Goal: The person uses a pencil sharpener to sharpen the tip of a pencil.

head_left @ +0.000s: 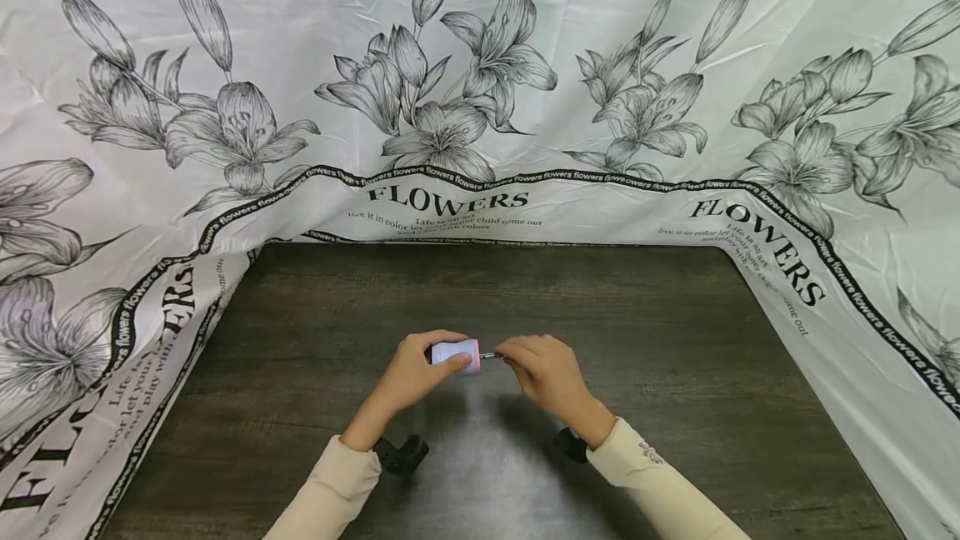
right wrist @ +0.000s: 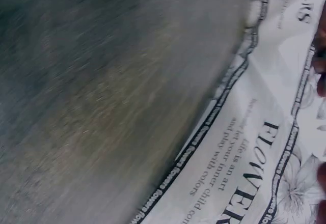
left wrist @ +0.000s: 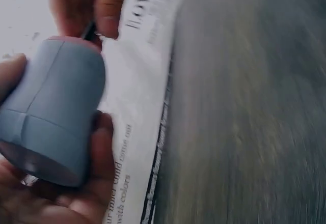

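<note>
My left hand (head_left: 413,367) grips a small waisted cylinder (head_left: 450,352), lavender with a pink end, lying on its side above the table. The thumb lies along its near side. In the left wrist view the cylinder (left wrist: 57,102) looks blue-grey, with a seam down its side and a darker base. A thin dark stick (head_left: 491,356) with a metallic glint runs from the pink end to my right hand (head_left: 546,369), whose thumb and fingers pinch it. Those fingers hide most of the stick; its kind cannot be told. Only fingertips (right wrist: 321,183) show at the right wrist view's edge.
A dark wood-grain table (head_left: 337,298) spreads under both hands. White cloth (head_left: 450,215) printed with flowers and lettering hangs behind and along its sides. A black wrist mount (head_left: 402,455) sits under the left wrist, and another black mount (head_left: 572,445) under the right.
</note>
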Tool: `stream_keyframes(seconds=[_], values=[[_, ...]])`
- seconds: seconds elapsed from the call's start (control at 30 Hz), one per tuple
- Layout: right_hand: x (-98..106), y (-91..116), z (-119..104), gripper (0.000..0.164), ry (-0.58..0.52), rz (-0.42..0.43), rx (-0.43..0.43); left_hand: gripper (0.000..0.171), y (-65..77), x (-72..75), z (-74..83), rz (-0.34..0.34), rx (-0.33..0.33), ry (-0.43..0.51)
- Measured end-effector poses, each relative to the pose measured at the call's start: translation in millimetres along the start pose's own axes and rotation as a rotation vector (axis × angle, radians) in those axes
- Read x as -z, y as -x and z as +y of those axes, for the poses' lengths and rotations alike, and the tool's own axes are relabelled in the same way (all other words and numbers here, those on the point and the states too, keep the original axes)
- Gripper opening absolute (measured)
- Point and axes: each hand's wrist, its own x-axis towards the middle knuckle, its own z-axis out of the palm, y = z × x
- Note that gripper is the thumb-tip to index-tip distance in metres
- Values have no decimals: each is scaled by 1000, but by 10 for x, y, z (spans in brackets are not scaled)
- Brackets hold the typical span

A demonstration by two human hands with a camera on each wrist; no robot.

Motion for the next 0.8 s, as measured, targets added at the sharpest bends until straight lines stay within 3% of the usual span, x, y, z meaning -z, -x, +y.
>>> stream_keyframes(seconds=[0.13,0.27,0.33,0.43,0.53,0.73,0.8], values=[[-20,18,22,17,68,137,174,39,-26,86,19,-155,148,210],[-33,27,21,22,105,206,271,45,-38,120,11,-275,260,367],[-42,28,10,23,89,216,272,45,-42,121,-2,-286,257,380],[-44,28,-19,20,4,174,217,39,-41,111,-24,-251,152,303],[4,13,-63,12,-171,26,41,33,-20,80,-28,-188,19,171],[163,-92,-93,11,-665,-453,-660,38,56,-88,-29,-89,-229,-172],[183,-123,-65,15,-781,-568,-836,42,76,-149,-51,-65,-350,-264]])
